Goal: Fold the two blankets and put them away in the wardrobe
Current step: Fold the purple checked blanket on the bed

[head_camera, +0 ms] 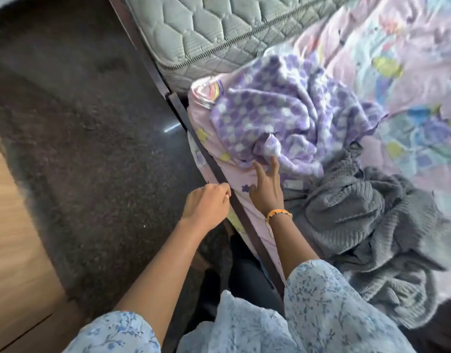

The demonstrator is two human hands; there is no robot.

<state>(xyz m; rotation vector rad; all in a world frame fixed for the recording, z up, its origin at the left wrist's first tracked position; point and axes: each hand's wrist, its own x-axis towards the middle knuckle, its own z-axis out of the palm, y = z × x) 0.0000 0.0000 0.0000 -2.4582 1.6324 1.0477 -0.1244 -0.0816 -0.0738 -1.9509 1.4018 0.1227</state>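
A purple blanket with white and lilac dots (277, 115) lies crumpled near the edge of the bed. Beside it, nearer to me, a grey knitted blanket (367, 225) lies in a loose heap. My right hand (266, 187) is over the bed's edge, fingers spread, its fingertips at the lower hem of the purple blanket; it holds nothing. My left hand (206, 205) hovers over the bed frame with its fingers curled in and nothing in them.
A pink patterned sheet (397, 59) covers the bed. A bare grey quilted mattress (206, 29) shows at the top. A dark wooden bed rail (206, 154) runs diagonally. A dark shaggy rug (79, 136) lies on the wooden floor (13, 238) at left.
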